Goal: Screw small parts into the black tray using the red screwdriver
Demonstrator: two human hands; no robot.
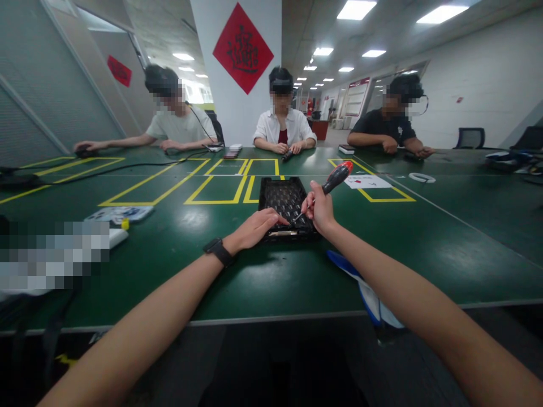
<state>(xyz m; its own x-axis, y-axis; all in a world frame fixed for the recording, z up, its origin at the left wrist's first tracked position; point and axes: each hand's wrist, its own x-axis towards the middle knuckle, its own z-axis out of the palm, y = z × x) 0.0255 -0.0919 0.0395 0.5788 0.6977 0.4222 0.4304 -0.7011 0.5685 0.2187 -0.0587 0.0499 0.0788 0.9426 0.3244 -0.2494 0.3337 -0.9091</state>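
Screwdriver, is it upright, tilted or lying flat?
Tilted: the right hand holds the screwdriver with its red-ended handle up and right, its shaft slanting down toward the black tray.

Red-and-black screwdriver (338,176), tilted tip-down, black rectangular case (283,202) beneath, flat on green table (220,288)

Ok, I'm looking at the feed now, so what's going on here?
The right hand grips a red-ended screwdriver, its shaft slanting down to the near part of a black case on the green table. The left hand lies at the case's near left, a finger reaching toward the screwdriver's lower end. Whether the tip sits in a screw is too small to tell. Three other people sit across the table.
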